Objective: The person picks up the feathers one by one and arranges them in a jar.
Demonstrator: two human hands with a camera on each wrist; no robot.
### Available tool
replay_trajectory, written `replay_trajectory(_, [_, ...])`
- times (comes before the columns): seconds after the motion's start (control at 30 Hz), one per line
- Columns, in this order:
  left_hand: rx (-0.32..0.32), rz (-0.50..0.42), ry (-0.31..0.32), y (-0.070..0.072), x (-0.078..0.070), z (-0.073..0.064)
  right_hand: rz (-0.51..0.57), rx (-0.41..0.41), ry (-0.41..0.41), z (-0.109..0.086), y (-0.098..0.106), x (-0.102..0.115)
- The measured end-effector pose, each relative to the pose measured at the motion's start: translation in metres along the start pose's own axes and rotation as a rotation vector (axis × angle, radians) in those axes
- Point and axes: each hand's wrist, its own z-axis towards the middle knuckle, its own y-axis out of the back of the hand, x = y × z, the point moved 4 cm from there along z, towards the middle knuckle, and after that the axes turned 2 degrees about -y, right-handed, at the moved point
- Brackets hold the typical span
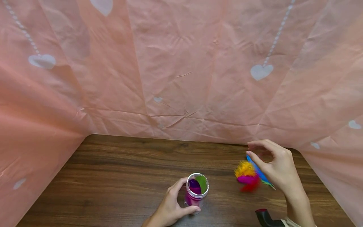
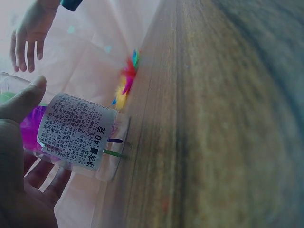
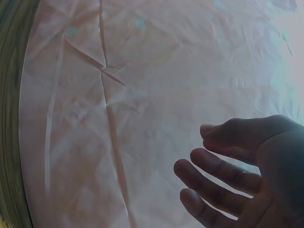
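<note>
Left hand [image 1: 173,201] curled round jar [image 1: 196,196], lower centre of head view, mouth up, probably to steady it. Right hand [image 1: 278,165], fingers relaxed, gripping nothing, above feathers [image 1: 248,179], lower right, seemingly kept within reach.

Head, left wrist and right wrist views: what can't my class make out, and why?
- Head view: part of the jar, behind the left hand.
- Head view: black object, cut off by the bottom edge.
- Left wrist view: finest print on the label, too small.
- Right wrist view: part of the right hand, beyond the right edge.
</note>
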Motion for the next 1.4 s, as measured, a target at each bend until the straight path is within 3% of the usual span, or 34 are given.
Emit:
replay_trajectory(1.27, [0.003, -0.005, -0.003, -0.001, 0.001, -0.001, -0.023, 0.005, -0.078, -0.002, 0.002, -0.023])
replay_trajectory(1.4, [0.016, -0.042, 0.082, -0.001, 0.001, -0.001, -0.026, 0.008, -0.078, -0.002, 0.001, -0.027])
